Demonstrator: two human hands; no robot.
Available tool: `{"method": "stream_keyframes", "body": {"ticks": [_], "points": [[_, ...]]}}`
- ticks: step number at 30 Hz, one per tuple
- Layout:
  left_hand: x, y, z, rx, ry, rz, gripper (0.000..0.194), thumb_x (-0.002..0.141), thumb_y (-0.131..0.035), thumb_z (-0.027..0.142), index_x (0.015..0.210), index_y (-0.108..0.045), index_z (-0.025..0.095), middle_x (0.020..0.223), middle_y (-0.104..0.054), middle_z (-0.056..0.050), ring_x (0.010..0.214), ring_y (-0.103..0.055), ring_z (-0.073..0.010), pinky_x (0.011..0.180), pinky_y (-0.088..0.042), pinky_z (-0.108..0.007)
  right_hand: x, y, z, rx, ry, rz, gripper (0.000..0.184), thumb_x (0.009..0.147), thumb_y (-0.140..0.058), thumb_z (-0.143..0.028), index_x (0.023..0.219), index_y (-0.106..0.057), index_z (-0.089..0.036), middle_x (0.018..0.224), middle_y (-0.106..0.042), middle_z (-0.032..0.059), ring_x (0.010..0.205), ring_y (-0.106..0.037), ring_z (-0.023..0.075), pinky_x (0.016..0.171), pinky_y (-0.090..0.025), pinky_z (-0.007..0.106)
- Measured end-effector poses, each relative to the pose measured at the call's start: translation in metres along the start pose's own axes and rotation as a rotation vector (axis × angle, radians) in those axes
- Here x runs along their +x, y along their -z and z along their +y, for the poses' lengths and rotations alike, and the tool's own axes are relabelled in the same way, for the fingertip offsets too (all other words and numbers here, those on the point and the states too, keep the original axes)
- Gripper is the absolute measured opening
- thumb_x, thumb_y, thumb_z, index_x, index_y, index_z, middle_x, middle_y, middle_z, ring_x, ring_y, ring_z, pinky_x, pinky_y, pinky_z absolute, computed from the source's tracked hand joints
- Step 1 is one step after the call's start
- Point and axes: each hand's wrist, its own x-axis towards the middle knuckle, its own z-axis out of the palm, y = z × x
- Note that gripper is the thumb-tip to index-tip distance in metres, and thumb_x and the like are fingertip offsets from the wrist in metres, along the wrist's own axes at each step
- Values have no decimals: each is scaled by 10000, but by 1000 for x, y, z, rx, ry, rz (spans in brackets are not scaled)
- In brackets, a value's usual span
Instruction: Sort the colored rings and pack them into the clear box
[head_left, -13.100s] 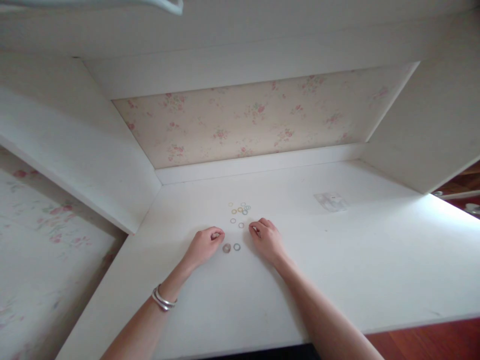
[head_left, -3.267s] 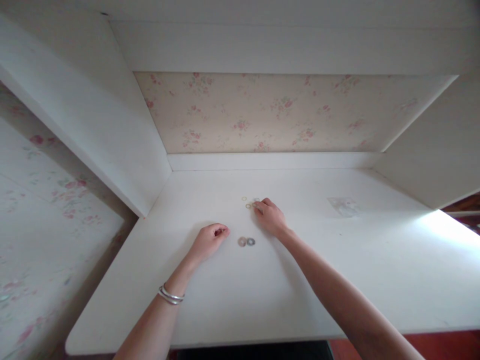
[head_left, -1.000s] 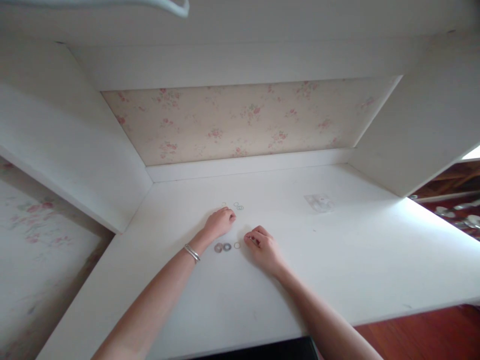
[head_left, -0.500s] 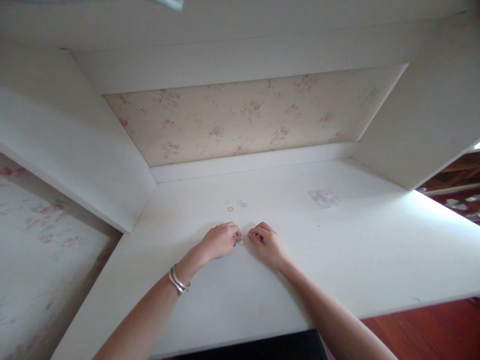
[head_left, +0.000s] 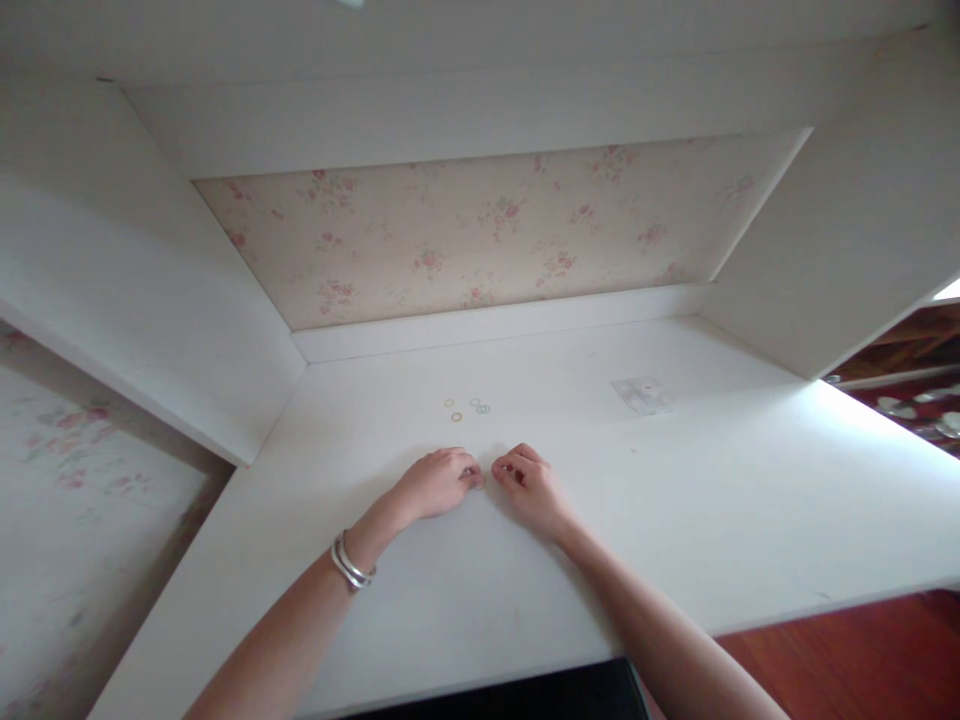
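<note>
My left hand (head_left: 439, 483) rests on the white desk with its thumb and fingers pinched together. A small thin ring (head_left: 481, 484), only partly visible, is at its fingertips. Just to the right, my right hand (head_left: 532, 492) is also closed in a pinch, and what its fingers hold, if anything, is hidden. A narrow gap separates the two hands. Beyond them lie a gold-coloured ring (head_left: 457, 417), a paler yellowish ring (head_left: 449, 403) and a few greyish rings (head_left: 483, 409), some overlapping.
A clear plastic bag (head_left: 643, 395) lies flat on the desk (head_left: 720, 480) to the right. White side panels (head_left: 817, 220) and a floral-papered back wall (head_left: 465, 240) enclose the desk. Something black (head_left: 517, 695) is at the front edge.
The ring beside my left fingertips, fully visible before, is now mostly covered by them. Both hands stay in nearly the same place. The whole view has shifted slightly.
</note>
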Motion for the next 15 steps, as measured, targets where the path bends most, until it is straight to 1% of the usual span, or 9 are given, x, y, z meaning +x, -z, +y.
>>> {"method": "stream_keyframes", "body": {"ticks": [2,4,6,8,11,15], "points": [[-2,8,-4,-82,7,66,237,857,-469,336,817,-665,210,840,-660,-21,769,-587,-156,699,-415,-237,0,0,1,-13,0,-2,189,867,-498,-284,808,-660,-209,819,-563,10,616,-493,91,587,-382,223],[-6,17,-11,-160,53,174,252,859,-459,342,841,-658,188,821,-657,-24,727,-575,-146,675,-413,-233,-1,0,2,-34,13,-11,194,876,-490,-287,823,-662,-216,833,-569,12,620,-498,92,604,-387,230],[-12,24,-20,-215,118,263,280,858,-455,370,875,-653,173,782,-645,-21,685,-558,-141,649,-409,-236,-2,1,1,-80,58,-32,192,881,-491,-304,871,-669,-232,871,-577,17,648,-517,95,651,-393,245],[-21,27,-30,-257,182,313,313,855,-453,407,882,-650,165,723,-618,-9,647,-535,-138,619,-400,-238,-5,1,-2,-157,133,-74,190,877,-506,-335,940,-669,-259,916,-580,20,707,-543,106,724,-388,273],[-36,21,-44,-315,253,339,335,847,-458,440,869,-647,164,671,-576,6,621,-508,-136,592,-386,-237,-8,1,-7,-277,217,-148,196,864,-531,-353,1002,-658,-296,927,-576,16,774,-562,125,782,-359,313],[-49,5,-56,-403,302,318,334,844,-460,441,866,-644,163,703,-591,1,648,-520,-141,611,-393,-241,-9,-1,-11,-328,236,-176,183,871,-523,-313,991,-660,-301,918,-569,14,792,-558,129,792,-348,319]]}}
